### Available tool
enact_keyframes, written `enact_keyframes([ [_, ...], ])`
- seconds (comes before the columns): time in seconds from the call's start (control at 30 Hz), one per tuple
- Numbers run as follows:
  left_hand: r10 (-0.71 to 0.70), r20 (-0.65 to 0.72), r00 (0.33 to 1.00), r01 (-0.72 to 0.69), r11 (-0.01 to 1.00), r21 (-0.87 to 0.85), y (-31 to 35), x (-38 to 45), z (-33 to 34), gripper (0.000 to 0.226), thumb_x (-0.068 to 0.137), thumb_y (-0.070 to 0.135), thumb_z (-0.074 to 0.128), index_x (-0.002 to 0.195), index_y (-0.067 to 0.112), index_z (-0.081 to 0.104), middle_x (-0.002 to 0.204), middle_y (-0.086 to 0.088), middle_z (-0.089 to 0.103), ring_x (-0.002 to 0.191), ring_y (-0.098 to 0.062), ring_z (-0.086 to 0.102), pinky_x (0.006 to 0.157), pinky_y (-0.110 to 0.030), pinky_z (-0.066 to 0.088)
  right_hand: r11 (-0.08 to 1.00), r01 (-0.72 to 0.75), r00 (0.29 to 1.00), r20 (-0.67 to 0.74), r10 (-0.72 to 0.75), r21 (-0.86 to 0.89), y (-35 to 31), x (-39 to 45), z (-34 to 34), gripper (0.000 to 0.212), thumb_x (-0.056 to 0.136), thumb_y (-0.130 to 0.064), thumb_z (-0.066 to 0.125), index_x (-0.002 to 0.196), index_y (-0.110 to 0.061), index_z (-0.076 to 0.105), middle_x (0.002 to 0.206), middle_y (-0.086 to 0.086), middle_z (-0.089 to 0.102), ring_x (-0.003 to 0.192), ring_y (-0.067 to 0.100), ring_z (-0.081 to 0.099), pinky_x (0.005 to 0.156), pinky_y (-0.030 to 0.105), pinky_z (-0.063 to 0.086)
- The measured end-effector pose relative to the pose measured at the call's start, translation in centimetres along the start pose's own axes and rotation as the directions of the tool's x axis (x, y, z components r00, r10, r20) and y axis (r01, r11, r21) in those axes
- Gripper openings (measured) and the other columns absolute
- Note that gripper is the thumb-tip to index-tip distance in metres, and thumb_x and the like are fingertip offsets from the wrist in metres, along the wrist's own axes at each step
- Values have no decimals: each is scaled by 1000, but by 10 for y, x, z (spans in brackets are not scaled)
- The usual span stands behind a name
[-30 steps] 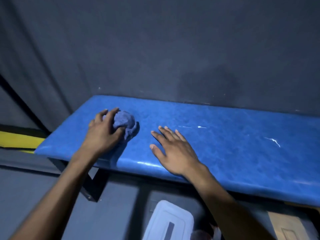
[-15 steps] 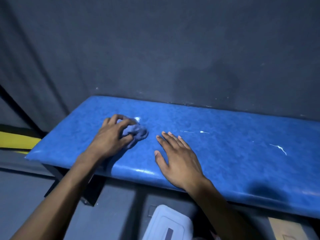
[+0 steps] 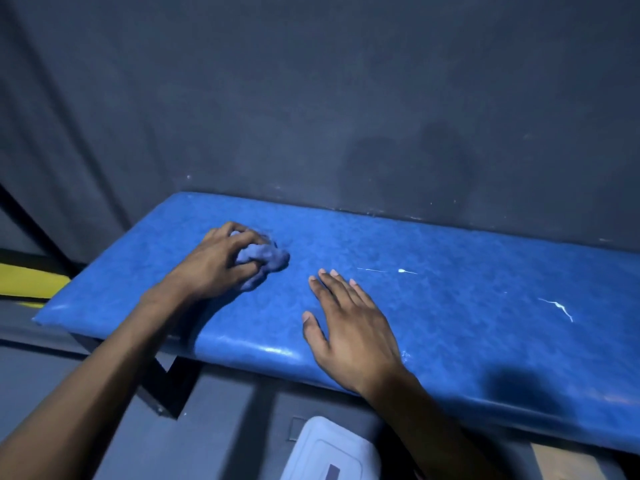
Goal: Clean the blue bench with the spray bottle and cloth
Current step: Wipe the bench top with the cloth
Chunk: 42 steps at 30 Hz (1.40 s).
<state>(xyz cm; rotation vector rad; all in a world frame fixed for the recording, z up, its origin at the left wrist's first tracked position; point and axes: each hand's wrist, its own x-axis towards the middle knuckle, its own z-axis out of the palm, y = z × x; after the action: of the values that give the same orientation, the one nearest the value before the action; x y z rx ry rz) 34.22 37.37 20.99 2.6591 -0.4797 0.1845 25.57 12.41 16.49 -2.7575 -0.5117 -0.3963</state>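
Observation:
The blue padded bench (image 3: 467, 306) runs across the view against a dark wall. My left hand (image 3: 214, 265) presses a bunched blue cloth (image 3: 265, 259) onto the bench's left part. My right hand (image 3: 349, 327) lies flat on the seat near its front edge, fingers spread, holding nothing. White streaks (image 3: 403, 271) mark the seat right of my right hand, and another white streak (image 3: 561, 308) lies farther right. No spray bottle is in view.
A dark grey wall (image 3: 346, 116) stands right behind the bench. A white plastic container (image 3: 329, 452) sits on the floor below the bench front. A yellow strip (image 3: 31, 280) shows at the far left, and a black metal bench leg (image 3: 162, 386) angles down under the seat.
My left hand has slid the cloth to the right and slightly back along the seat. My right hand has stayed flat in about the same place.

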Motion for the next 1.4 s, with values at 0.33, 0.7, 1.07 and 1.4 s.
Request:
enact_keyframes([
  [0.33, 109, 41, 993, -111, 993, 48, 14, 30, 10, 53, 79, 52, 50, 125, 30, 63, 126, 3, 61, 122, -17, 56, 102, -32, 44, 999, -7, 1000, -8, 6, -32, 0, 1, 1, 62, 98, -47, 32, 150, -15, 43, 159, 4, 40, 150, 15, 29, 125, 37, 20],
  [0.7, -84, -21, 996, 86, 991, 98, 12, 71, 21, 65, 77, 48, 45, 135, 24, 59, 129, -20, 60, 126, -40, 53, 103, -42, 44, 998, 0, 1000, 4, 1, -58, -1, 0, 0, 64, 99, -48, 28, 153, -16, 38, 161, 4, 36, 152, 15, 26, 126, 37, 18],
  [1.07, -15, -113, 994, 16, 1000, 7, 5, 26, 17, 60, 74, 45, 45, 125, 21, 66, 123, -12, 64, 125, -32, 54, 100, -36, 41, 998, -7, 1000, 4, 7, -55, -1, 1, 1, 66, 97, -49, 27, 152, -15, 39, 161, 4, 37, 151, 16, 27, 126, 36, 16],
  [1.4, 128, 54, 990, -124, 990, -68, 9, -17, 10, 38, 78, 42, 56, 113, 28, 66, 119, -2, 65, 116, -20, 58, 99, -35, 46, 998, 1, 1000, 31, 1, -55, 1, 0, -1, 63, 100, -48, 31, 154, -16, 34, 163, 3, 32, 153, 16, 22, 127, 33, 10],
])
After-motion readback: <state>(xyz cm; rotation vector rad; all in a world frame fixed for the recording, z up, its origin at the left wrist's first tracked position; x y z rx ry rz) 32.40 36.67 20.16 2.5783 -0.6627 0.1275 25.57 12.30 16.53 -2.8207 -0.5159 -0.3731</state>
